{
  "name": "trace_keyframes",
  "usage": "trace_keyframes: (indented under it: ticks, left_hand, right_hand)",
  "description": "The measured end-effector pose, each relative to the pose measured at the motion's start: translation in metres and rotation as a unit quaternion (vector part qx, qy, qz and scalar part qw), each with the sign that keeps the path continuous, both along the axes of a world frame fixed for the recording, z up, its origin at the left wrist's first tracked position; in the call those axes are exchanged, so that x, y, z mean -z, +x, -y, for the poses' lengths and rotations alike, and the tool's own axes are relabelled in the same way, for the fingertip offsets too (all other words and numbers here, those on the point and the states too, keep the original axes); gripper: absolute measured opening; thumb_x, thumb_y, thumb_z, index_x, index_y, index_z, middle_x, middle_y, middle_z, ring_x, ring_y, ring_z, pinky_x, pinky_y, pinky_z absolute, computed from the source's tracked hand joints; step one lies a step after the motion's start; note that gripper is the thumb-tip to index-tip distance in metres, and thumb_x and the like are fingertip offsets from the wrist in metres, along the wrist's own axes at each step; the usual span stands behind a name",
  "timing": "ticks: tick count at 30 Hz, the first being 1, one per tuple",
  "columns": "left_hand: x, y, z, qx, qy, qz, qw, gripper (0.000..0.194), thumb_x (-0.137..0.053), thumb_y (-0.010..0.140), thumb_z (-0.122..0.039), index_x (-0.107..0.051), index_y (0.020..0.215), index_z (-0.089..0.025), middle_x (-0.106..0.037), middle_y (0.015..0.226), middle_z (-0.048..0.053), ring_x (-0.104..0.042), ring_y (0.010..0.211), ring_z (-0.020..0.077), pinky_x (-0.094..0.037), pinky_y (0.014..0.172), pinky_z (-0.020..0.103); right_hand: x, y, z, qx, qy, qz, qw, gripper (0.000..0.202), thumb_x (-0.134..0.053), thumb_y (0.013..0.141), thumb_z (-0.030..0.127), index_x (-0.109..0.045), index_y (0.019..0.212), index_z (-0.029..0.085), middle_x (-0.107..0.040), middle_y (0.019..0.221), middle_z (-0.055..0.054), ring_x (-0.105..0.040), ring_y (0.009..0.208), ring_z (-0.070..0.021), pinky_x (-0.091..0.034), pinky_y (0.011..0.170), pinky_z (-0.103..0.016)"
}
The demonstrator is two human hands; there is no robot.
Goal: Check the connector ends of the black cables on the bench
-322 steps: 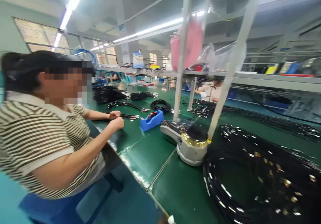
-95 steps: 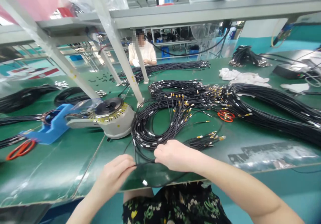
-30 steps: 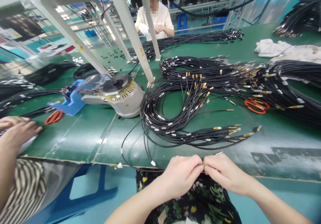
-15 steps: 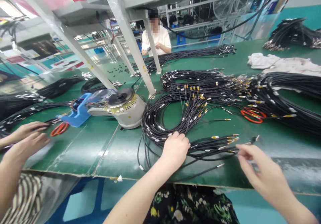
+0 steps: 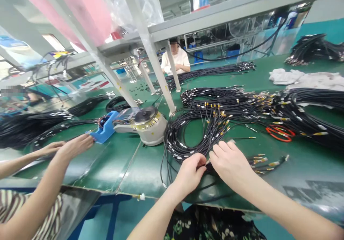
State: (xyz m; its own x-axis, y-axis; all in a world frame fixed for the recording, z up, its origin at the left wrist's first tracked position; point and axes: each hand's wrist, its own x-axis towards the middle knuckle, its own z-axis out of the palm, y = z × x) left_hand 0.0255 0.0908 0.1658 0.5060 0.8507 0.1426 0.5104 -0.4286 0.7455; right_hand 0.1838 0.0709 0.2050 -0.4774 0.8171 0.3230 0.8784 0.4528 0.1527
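My left hand (image 5: 190,172) is closed with thumb and fingers pinched at the front of the coiled black cables (image 5: 172,136). My right hand (image 5: 228,159) has its fingers curled in, almost touching the left fingertips. A thin cable appears to run between the two hands, its gripped part mostly hidden by the fingers. Beyond my right wrist, loose cable ends with yellow and white tags (image 5: 260,159) stick out to the right. More yellow-tagged ends (image 5: 221,114) stand up from the coil behind my hands.
A round grey label dispenser (image 5: 153,130) stands left of the coil, beside a blue tape holder (image 5: 107,127). Orange-handled scissors (image 5: 280,133) lie right. A co-worker's hands (image 5: 73,147) are at the left; another person (image 5: 176,61) sits across. Shelf posts (image 5: 158,64) rise from the table.
My right hand has moved left from the tagged cable ends to meet my left hand at the coil. The view has tilted up and turned left. The co-worker's hand has reached the blue tape holder.
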Motion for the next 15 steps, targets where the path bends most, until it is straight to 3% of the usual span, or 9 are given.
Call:
trace_keyframes:
  ticks: [2,6,11,15]
  left_hand:
    - [0.004,-0.002,0.002,-0.009,-0.027,0.032,0.999,0.014,-0.048,0.074,-0.008,-0.048,0.083,-0.019,-0.056,0.077,-0.001,-0.052,0.071,0.0124,-0.044,0.069,0.026]
    - [0.010,-0.005,0.006,-0.027,-0.013,0.065,0.997,0.015,-0.045,0.075,-0.007,-0.044,0.083,-0.020,-0.053,0.077,-0.001,-0.052,0.072,0.0123,-0.044,0.070,0.026]
    - [0.008,-0.013,0.011,0.031,0.023,0.007,0.999,0.016,-0.044,0.075,-0.007,-0.045,0.084,-0.020,-0.053,0.078,-0.001,-0.051,0.074,0.0127,-0.042,0.070,0.025]
    - [0.004,-0.019,0.011,0.060,0.060,-0.042,0.996,0.015,-0.043,0.076,-0.006,-0.046,0.084,-0.019,-0.053,0.079,0.000,-0.049,0.074,0.0132,-0.041,0.068,0.025]
  right_hand:
    - [-0.001,-0.003,-0.001,-0.016,-0.002,0.027,0.999,0.016,-0.057,0.073,0.010,-0.060,0.059,0.015,-0.057,0.068,-0.009,-0.048,0.073,-0.0251,-0.031,0.064,-0.037]
    - [0.006,-0.009,0.000,-0.054,-0.021,0.025,0.998,0.011,-0.059,0.074,0.014,-0.063,0.063,0.015,-0.060,0.068,-0.007,-0.051,0.074,-0.0233,-0.029,0.070,-0.037]
    - [0.010,-0.006,0.006,-0.057,-0.087,0.023,0.994,0.018,-0.055,0.074,0.012,-0.061,0.059,0.017,-0.062,0.056,-0.004,-0.053,0.057,-0.0181,-0.025,0.063,-0.034]
    - [0.002,0.022,0.015,-0.041,-0.117,-0.013,0.992,0.024,-0.049,0.078,0.013,-0.057,0.055,0.017,-0.061,0.055,-0.003,-0.053,0.053,-0.0158,-0.024,0.060,-0.031]
